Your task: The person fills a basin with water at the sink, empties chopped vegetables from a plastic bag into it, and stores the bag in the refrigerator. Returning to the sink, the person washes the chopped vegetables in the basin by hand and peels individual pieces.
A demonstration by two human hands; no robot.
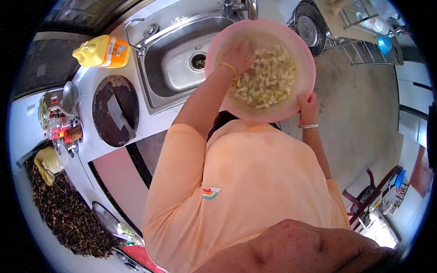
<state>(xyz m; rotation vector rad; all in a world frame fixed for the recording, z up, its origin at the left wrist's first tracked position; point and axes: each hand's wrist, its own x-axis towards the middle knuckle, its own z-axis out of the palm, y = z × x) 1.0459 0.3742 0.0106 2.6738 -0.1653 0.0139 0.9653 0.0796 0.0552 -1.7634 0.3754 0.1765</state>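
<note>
A pink plastic basin [306, 59] overlaps the sink's right side and holds cloudy water with many pale, yellowish, clove-like pieces [268, 77]. My left hand [237, 55], with a gold bracelet at its wrist, is inside the basin at the left. Its fingers look stretched out and partly under water, beside the pieces; I cannot make out anything held. On the basin's lower right rim, my right hand [308, 105] is closed around the edge, with a pale bangle at the wrist.
Left of the basin lies a steel sink [175, 68] with a faucet [234, 8] behind. A cleaver [119, 116] rests on a round chopping board [105, 100]. A yellow jug [102, 51] stands nearby. Seasoning bottles [61, 125] crowd the far left. A wheel [308, 31] is at upper right.
</note>
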